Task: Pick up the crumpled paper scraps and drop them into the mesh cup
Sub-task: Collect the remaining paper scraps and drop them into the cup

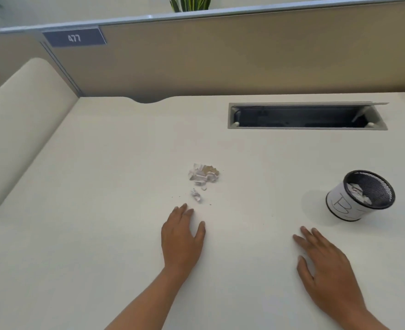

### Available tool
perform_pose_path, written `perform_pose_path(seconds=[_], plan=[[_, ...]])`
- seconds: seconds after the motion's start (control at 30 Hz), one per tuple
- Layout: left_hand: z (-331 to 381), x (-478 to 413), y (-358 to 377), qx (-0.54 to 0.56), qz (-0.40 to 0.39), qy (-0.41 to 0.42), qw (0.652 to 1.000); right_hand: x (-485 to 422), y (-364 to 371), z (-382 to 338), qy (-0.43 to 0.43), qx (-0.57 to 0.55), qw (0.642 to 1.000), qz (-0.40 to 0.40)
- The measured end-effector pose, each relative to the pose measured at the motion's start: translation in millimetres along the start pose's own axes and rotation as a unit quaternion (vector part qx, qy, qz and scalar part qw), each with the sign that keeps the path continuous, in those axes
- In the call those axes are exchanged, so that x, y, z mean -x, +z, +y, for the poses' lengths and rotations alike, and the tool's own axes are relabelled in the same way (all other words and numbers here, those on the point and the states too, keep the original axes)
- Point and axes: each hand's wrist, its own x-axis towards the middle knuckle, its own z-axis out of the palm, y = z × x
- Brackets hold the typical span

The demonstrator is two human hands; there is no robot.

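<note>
Near the middle of the pale cream counter: a small heap of crumpled white paper scraps, with one smaller loose crumpled white scrap just beside it at 6 o'clock. Well apart from the heap, toward 3 o'clock: a round black mesh cup wrapped in a white paper band with handwriting, standing upright, some white crumpled paper already inside. Probably set off to the side to leave the heap easy to reach while keeping the carry short.

Left hand laid palm down on the counter, fingers straight and close together, thumb angled out, pinching nothing. Fingertips just short of the loose scrap, at its 6 o'clock; likely placed there to begin with the nearest piece. Right hand also palm down, fingers straight and slightly spread, holding nothing, near the cup at its 7 o'clock, perhaps ready to steady it.

Judged as a rest before a pick: task partly done, heap and loose scrap yet to go.

Light and springy by the look, those scraps; a fingertip pinch called for, with some risk of shedding small bits on the way over.

Toward 12 o'clock: an open grey cable slot in the counter, then a tan partition panel bearing a dark number plate marked 477.
</note>
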Motion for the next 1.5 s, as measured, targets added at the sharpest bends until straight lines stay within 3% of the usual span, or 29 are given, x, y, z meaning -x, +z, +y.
perform_pose_path(seconds=[0.17, 0.4, 0.6, 0.83, 1.0, 1.17, 1.5], plan=[[5.1, -45.4, -7.4, 0.058, 0.036, 0.03, 0.997, -1.1, -0.9, -6.5, 0.03, 0.001, 1.0, -0.008], [-1.3, -75.2, -2.2, 0.038, -0.007, 0.101, 0.994, -7.0, -0.1, -19.0, 0.052, 0.006, 0.999, 0.006], [-10.6, -67.6, -9.8, 0.1, -0.037, 0.087, 0.99, -47.3, 4.9, -58.9, 0.066, -0.062, 0.994, 0.061], [-21.7, -49.0, -23.2, 0.162, -0.033, 0.046, 0.985, -145.0, 9.3, -137.9, -0.006, -0.095, 0.995, 0.022], [-14.7, -53.8, -21.9, 0.166, -0.045, 0.05, 0.984, -207.9, 15.0, -177.9, -0.007, -0.082, 0.997, -0.014], [-3.8, -64.3, -18.3, 0.134, -0.073, 0.103, 0.983, -235.7, 26.2, -187.9, 0.025, -0.024, 0.996, -0.087], [-5.8, -63.9, -16.7, 0.071, -0.122, 0.127, 0.982, -236.0, 29.3, -185.9, 0.047, -0.003, 0.995, -0.09]])
